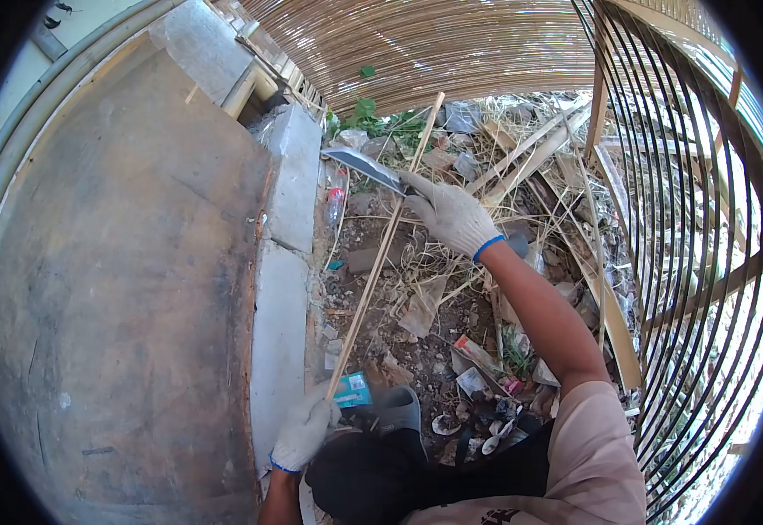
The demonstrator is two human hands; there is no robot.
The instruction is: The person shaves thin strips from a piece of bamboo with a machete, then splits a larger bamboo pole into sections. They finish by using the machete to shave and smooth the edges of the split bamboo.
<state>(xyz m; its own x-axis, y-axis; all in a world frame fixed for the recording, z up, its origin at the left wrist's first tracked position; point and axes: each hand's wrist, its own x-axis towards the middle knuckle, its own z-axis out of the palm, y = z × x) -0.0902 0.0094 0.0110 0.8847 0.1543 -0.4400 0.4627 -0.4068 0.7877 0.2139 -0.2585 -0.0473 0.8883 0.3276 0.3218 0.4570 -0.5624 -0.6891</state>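
Observation:
My left hand (304,430), in a white knit glove with a blue cuff, is closed around the lower end of a long thin bamboo strip (367,293). The strip slants up and to the right, its far end above my other hand. Higher up, my right hand (454,215), gloved the same way, grips the handle of a wide-bladed knife (363,166). The blade points left and lies across the strip near the fingers. Most of the handle is hidden in the glove.
A large worn board (128,262) fills the left, edged by grey concrete blocks (279,324). Litter and dry straw cover the ground (399,350). A slatted bamboo frame (696,262) stands at the right, a woven bamboo screen (451,48) at the back. A plastic bottle (336,203) lies beside the blocks.

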